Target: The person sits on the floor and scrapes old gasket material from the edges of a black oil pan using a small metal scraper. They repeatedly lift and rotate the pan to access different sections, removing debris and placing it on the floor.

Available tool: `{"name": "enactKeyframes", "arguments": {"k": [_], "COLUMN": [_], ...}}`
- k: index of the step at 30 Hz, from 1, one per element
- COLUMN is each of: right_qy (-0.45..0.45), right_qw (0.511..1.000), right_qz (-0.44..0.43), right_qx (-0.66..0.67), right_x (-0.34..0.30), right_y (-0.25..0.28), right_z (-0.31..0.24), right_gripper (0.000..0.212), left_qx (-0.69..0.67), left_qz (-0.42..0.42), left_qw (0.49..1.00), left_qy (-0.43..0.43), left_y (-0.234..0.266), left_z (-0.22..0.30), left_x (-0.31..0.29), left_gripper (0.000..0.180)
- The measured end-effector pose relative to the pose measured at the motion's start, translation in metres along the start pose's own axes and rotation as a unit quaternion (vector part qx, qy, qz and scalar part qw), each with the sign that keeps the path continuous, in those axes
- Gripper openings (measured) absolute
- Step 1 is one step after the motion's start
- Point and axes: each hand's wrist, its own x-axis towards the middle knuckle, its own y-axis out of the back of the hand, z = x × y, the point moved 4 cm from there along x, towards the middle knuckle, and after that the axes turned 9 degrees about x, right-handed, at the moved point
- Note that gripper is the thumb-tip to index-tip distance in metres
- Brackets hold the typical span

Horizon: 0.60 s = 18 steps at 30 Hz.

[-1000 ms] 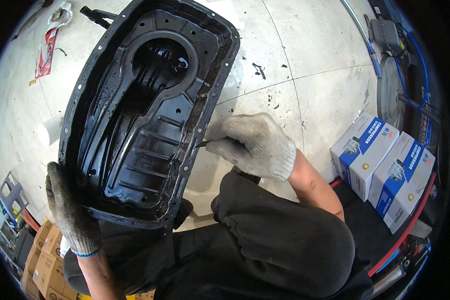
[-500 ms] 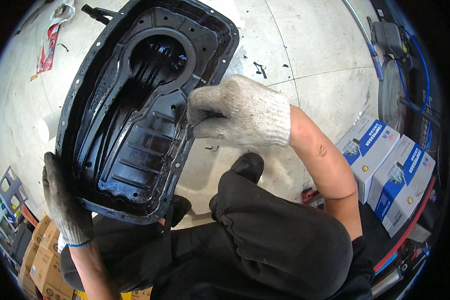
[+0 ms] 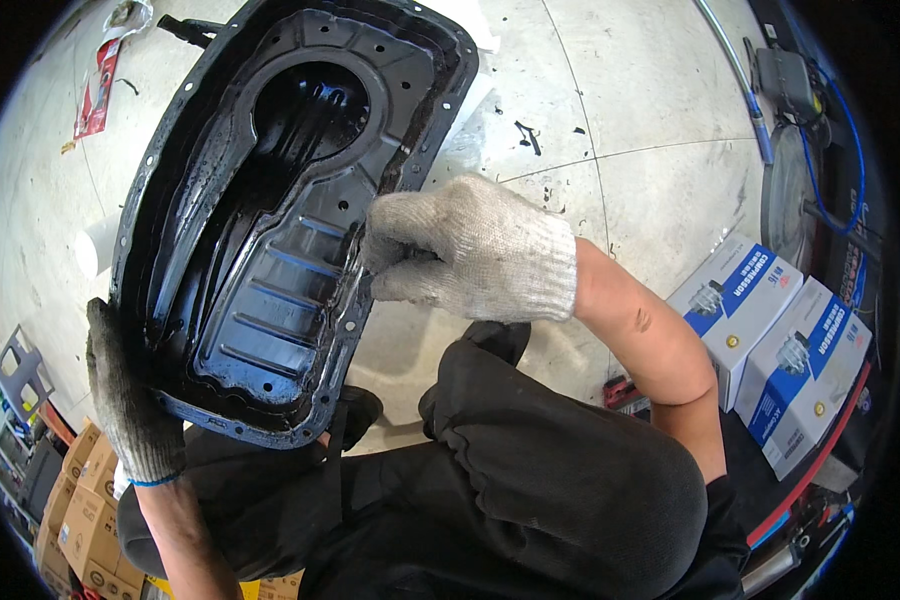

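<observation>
A black, oily engine oil pan (image 3: 280, 300), open side up, leans over my lap with its bolt-hole flange around it. A ribbed plate and a large round opening show inside. My left hand (image 3: 130, 390), in a dirty knit glove, grips the pan's lower left side; its fingertips are partly hidden by shadow. At the right flange, my gloved right hand (image 3: 450, 245) is closed in a pinch against the rim. Whatever those fingers pinch is hidden from this view.
Two white-and-blue boxes (image 3: 800, 370) stand at the right on a red-edged dark surface. Black scraps (image 3: 528, 138) lie on the pale floor, with a red package (image 3: 98, 95) at the upper left. Cardboard boxes (image 3: 95, 520) are stacked at the lower left.
My right hand has slid a little down along the right flange, toward me. The pan has shifted slightly; my left hand keeps nearly the same place on it.
</observation>
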Motion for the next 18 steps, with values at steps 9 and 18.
{"name": "enactKeyframes", "arguments": {"k": [9,18], "right_qy": [-0.038,-0.033], "right_qw": [0.995,0.968], "right_qz": [0.058,0.230], "right_qx": [0.076,0.096], "right_x": [-0.019,-0.044], "right_y": [-0.016,-0.043], "right_z": [0.006,-0.006], "right_gripper": [0.016,0.017], "left_qx": [-0.253,-0.273], "left_qz": [0.067,0.060], "left_qw": [0.939,0.911], "left_qy": [0.222,0.303], "left_y": [-0.008,-0.018], "left_z": [0.019,0.036], "left_x": [0.007,0.002], "left_gripper": [0.061,0.070]}}
